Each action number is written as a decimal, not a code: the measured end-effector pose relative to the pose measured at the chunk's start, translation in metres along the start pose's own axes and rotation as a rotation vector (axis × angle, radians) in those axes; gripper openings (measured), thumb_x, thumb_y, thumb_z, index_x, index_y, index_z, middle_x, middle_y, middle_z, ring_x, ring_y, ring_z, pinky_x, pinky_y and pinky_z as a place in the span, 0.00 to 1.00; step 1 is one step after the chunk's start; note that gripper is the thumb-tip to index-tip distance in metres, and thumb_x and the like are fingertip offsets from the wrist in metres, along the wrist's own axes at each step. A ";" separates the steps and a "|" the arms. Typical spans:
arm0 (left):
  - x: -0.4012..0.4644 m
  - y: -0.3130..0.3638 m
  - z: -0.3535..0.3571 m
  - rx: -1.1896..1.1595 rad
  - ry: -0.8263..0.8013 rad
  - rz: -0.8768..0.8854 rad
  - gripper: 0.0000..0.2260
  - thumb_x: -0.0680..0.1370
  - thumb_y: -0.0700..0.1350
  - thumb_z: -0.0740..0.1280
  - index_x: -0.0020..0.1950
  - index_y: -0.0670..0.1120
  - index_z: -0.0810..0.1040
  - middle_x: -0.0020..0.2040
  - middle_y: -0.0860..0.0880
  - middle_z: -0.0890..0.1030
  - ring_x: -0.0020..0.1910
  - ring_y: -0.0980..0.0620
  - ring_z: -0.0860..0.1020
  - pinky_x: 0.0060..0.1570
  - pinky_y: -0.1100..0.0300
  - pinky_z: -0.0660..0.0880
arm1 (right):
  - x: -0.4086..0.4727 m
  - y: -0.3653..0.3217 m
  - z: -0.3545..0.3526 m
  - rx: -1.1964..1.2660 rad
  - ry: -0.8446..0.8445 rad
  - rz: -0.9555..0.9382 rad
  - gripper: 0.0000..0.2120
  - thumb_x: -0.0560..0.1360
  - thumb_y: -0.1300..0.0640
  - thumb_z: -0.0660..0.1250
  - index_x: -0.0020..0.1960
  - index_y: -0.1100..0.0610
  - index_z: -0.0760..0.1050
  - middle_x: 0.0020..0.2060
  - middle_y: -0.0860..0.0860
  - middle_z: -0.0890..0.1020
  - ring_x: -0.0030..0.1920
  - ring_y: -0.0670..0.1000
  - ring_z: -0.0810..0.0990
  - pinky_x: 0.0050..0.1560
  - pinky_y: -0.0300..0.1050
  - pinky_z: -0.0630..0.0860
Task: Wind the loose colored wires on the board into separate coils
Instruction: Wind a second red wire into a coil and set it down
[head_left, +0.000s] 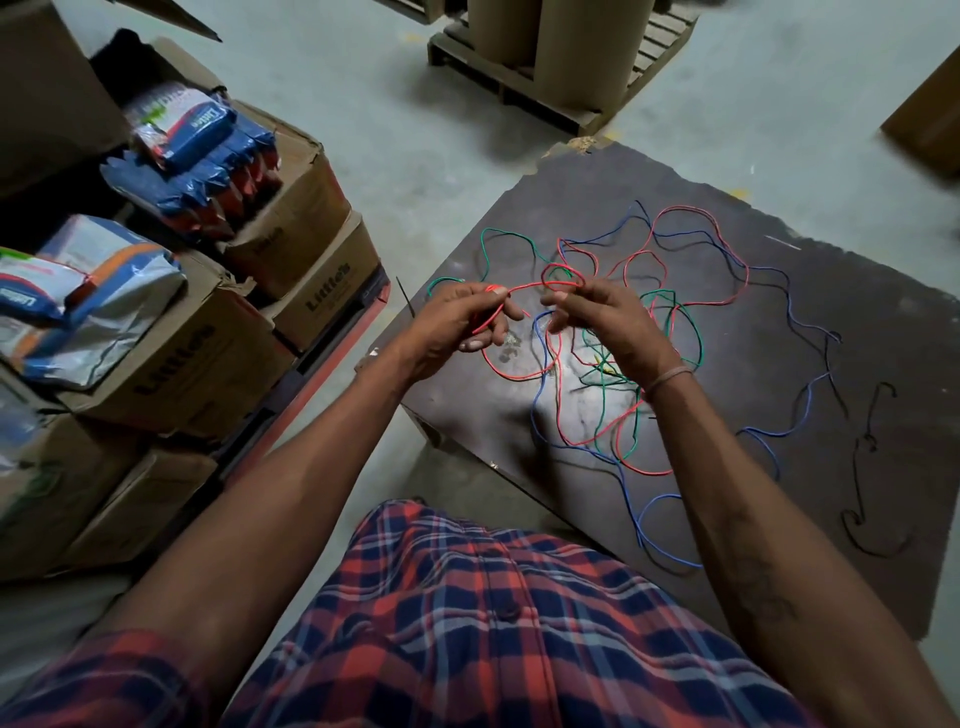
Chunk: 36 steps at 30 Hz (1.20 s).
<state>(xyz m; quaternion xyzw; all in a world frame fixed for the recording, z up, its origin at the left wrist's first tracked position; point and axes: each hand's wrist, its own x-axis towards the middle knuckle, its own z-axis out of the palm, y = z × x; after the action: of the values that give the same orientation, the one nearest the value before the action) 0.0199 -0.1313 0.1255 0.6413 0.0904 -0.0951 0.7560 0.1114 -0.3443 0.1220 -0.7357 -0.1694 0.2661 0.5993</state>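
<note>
The left hand (462, 325) pinches a red wire (524, 285) between thumb and forefinger, its grip clamped on the strand, with a short end of the wire slanting down and to the left across the palm. The right hand (602, 317) closes its grip on the same red wire, thumb and fingertips pressed together just where the strand forms a small loop at the centre of the frame. Between the two hands the wire runs nearly level, its long axis left to right across the picture, bowed slightly upward.

From the right hand the red wire drops onto the dark board (857, 322) and wanders in wide loops toward the upper right and the lower centre. A green wire (506, 236) curls at the upper left of the tangle and crosses under the hands. A blue wire (789, 430) trails toward the right side and the lower edge of the board, and a black wire (860, 467) lies apart at the far right, running mostly top to bottom.

The board lies on a grey floor (415, 130). Cardboard boxes (291, 208) holding blue packets (202, 124) are stacked at the left of the frame, and a pallet (545, 98) bearing brown rolls stands at the upper centre. A checked shirt (493, 623) fills the lower edge.
</note>
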 end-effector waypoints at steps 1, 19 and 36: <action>0.000 0.000 -0.001 -0.006 0.007 -0.007 0.16 0.86 0.41 0.57 0.50 0.33 0.79 0.32 0.41 0.80 0.20 0.54 0.66 0.23 0.60 0.55 | -0.001 0.000 -0.001 0.067 0.016 -0.005 0.13 0.81 0.61 0.67 0.55 0.72 0.78 0.35 0.43 0.84 0.33 0.45 0.78 0.43 0.42 0.76; -0.019 0.003 -0.007 -0.229 -0.063 -0.045 0.14 0.87 0.46 0.56 0.46 0.42 0.76 0.23 0.55 0.62 0.21 0.59 0.56 0.29 0.59 0.48 | 0.022 0.041 -0.035 0.050 0.672 0.185 0.12 0.79 0.55 0.72 0.36 0.52 0.80 0.37 0.48 0.82 0.32 0.42 0.74 0.35 0.38 0.67; -0.014 0.006 -0.012 0.276 0.189 0.020 0.16 0.87 0.42 0.59 0.57 0.30 0.78 0.31 0.48 0.72 0.23 0.59 0.67 0.26 0.68 0.63 | -0.008 0.005 0.011 -0.069 -0.138 -0.009 0.16 0.77 0.62 0.57 0.44 0.59 0.83 0.48 0.54 0.85 0.48 0.48 0.78 0.45 0.42 0.70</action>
<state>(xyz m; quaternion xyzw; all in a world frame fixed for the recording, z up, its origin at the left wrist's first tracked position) 0.0074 -0.1181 0.1330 0.7460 0.1411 -0.0383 0.6497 0.0980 -0.3409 0.1173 -0.7352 -0.2225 0.3075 0.5617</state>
